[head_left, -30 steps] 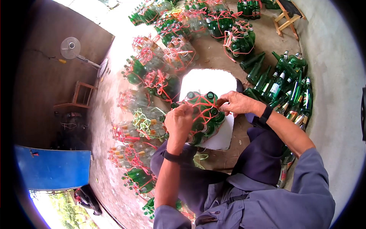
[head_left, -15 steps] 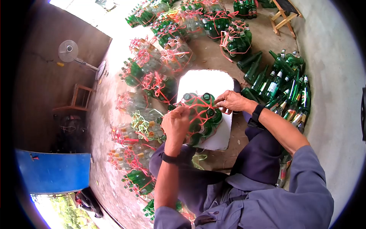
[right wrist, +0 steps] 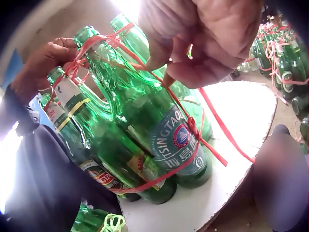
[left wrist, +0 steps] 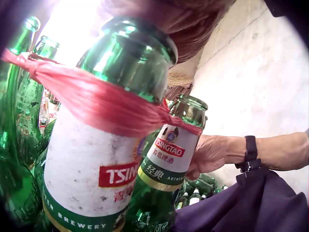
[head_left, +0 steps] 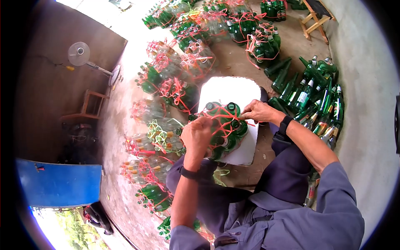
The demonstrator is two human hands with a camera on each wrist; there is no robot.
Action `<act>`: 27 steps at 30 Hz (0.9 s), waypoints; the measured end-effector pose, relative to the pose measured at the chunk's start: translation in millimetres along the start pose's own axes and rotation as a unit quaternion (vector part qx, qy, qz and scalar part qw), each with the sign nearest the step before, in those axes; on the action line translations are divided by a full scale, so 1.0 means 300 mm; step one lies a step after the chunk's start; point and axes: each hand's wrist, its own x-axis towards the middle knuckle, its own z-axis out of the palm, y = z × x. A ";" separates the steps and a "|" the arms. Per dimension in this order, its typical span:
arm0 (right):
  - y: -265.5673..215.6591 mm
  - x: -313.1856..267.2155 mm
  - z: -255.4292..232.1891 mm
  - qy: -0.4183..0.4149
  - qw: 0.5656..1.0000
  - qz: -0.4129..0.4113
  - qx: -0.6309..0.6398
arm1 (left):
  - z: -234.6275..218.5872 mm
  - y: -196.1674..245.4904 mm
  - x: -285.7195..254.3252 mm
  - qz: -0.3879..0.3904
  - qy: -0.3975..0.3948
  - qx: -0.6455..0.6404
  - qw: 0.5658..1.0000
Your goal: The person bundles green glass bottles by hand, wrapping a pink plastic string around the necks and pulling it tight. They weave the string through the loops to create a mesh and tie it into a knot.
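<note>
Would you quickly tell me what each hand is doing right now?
Left hand: grips the red string at the bottle bundle.
Right hand: pinches the same red string.

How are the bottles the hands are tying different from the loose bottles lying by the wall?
The bundle of green bottles stands upright on the white board; the loose bottles lie tilted in a heap on the floor. The bundle is wrapped in red string, pinched by the left hand and right hand; the loose bottles have none and are untouched. Both are mostly green glass.
</note>
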 end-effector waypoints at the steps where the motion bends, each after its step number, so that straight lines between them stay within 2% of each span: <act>1: 0.021 0.010 -0.010 -0.001 1.000 0.019 0.011 | -0.002 0.000 0.000 0.004 0.001 0.009 1.000; 2: 0.032 0.013 -0.019 -0.002 1.000 0.018 0.011 | -0.003 0.001 0.001 0.008 0.001 0.017 1.000; 4: 0.035 0.010 -0.032 0.058 0.998 -0.011 -0.009 | 0.000 0.005 0.002 0.003 0.002 0.017 1.000; 6: 0.018 -0.016 -0.050 0.068 0.997 -0.007 0.019 | -0.001 0.010 0.005 -0.001 0.003 0.017 1.000; 8: -0.028 -0.054 -0.064 0.086 0.996 -0.010 0.000 | -0.009 0.013 0.008 -0.027 -0.008 -0.076 0.997; 9: -0.029 -0.066 -0.068 0.088 0.996 -0.006 0.024 | -0.017 0.018 0.008 -0.028 -0.006 -0.075 0.997; 12: 0.019 -0.074 -0.079 0.115 0.993 -0.024 0.029 | -0.025 0.015 0.006 0.003 0.014 -0.097 0.995; 13: 0.037 -0.074 -0.098 0.154 0.986 -0.061 -0.012 | -0.010 -0.004 0.007 0.007 0.020 -0.094 0.995; 14: 0.056 -0.086 -0.121 0.154 0.986 -0.061 -0.013 | 0.002 -0.022 0.006 0.011 0.025 -0.092 0.995; 15: 0.032 -0.109 -0.148 0.161 0.987 -0.009 0.004 | 0.002 -0.013 0.003 0.011 0.026 -0.092 0.995; 16: 0.020 -0.122 -0.168 0.167 0.985 0.043 0.020 | 0.003 -0.003 -0.003 0.000 0.023 -0.052 0.998; 18: 0.027 -0.128 -0.187 0.172 0.984 0.035 0.006 | -0.001 0.006 -0.009 -0.012 0.020 -0.011 1.000; 21: 0.021 -0.130 -0.219 0.184 0.980 -0.016 -0.079 | 0.000 0.018 -0.008 0.003 0.016 0.053 0.998; 27: -0.017 -0.150 -0.216 0.199 0.973 -0.015 -0.113 | -0.014 0.038 0.012 0.035 -0.032 0.133 0.990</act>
